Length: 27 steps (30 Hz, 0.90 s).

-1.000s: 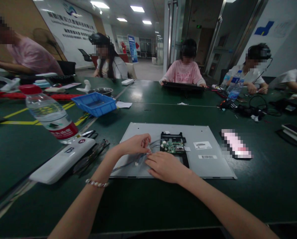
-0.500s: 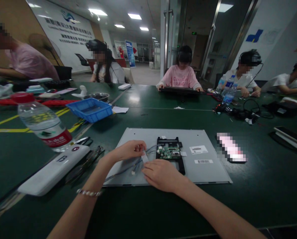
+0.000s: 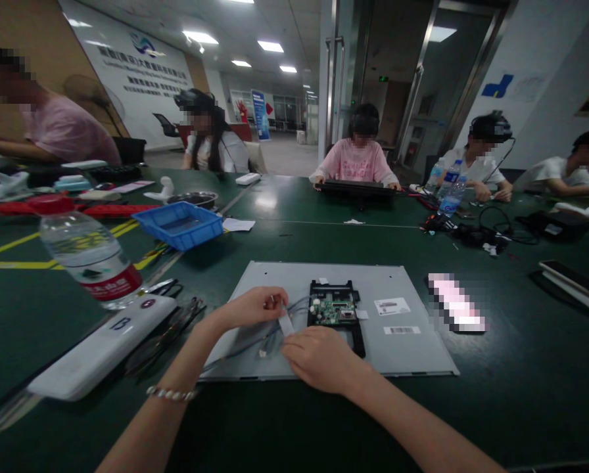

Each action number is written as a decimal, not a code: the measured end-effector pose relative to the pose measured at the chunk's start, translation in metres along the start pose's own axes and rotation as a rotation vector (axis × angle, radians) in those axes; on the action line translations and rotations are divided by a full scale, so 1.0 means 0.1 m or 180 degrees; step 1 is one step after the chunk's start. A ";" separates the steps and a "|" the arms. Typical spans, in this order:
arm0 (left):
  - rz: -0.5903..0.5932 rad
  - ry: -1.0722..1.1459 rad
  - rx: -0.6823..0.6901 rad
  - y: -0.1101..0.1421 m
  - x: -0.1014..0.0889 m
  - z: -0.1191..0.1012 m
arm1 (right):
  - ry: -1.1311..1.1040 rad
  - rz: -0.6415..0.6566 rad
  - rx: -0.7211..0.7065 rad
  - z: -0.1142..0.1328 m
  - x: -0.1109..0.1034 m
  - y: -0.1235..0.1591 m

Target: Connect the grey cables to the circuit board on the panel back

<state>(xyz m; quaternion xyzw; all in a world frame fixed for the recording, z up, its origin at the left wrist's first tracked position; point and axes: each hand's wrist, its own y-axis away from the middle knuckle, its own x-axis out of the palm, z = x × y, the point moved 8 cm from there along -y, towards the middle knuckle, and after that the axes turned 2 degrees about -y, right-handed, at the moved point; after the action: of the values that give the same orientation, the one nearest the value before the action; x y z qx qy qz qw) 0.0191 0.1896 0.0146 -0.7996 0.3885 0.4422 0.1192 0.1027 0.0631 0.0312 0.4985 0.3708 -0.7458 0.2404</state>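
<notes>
A grey metal panel (image 3: 398, 279) lies flat on the green table in front of me. A small green circuit board (image 3: 334, 309) in a black frame sits at its middle. Thin wires (image 3: 255, 341) run from the board toward the panel's left edge. My left hand (image 3: 252, 306) is closed in a pinch on the top of a small white strip (image 3: 286, 323) beside the wires. My right hand (image 3: 321, 356) rests on the panel just below the board, fingers curled, touching the strip's lower end.
A water bottle (image 3: 90, 257), a white power bank (image 3: 97, 347) and dark glasses (image 3: 164, 334) lie to my left. A blue tray (image 3: 179, 225) stands further back. A phone (image 3: 455, 303) lies right of the panel. Other people work at the table's far side.
My left hand has lifted the white strip a little, so more of it shows between my two hands. The view has tilted slightly; the panel has not moved.
</notes>
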 end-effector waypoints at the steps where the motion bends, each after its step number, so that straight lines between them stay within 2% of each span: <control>1: 0.0026 0.0025 -0.0035 0.01 0.01 -0.01 | 0.0006 -0.0009 -0.0013 0.01 -0.01 0.00; 6: 0.0021 -0.0004 -0.0127 0.02 0.01 -0.04 | 0.0100 -0.0065 -0.0074 0.04 -0.02 0.00; 14: -0.0006 -0.0120 -0.0106 0.00 0.00 0.07 | 0.0299 -0.0006 -0.0179 0.07 0.02 0.00; 17: -0.0208 -0.0266 0.0032 0.01 -0.05 0.05 | 0.0251 -0.0056 -0.0247 0.07 -0.02 0.02; 21: -0.0510 -0.0354 0.0052 0.04 -0.15 0.05 | 0.0140 -0.0316 -0.0271 -0.02 -0.17 0.06; 24: -0.0386 -0.0342 0.0010 0.04 -0.13 0.07 | 0.0074 -0.0628 -0.0070 -0.20 -0.35 0.12; 27: -0.0231 -0.0343 0.0132 0.03 -0.11 0.04 | -0.0155 -0.0958 0.0382 -0.50 -0.59 0.24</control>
<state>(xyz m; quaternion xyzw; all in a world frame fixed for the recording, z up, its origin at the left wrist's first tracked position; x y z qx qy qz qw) 0.0113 0.1955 0.0211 -0.7856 0.3614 0.4718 0.1724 0.1714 0.0880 0.0664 0.4325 0.3902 -0.8061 0.1046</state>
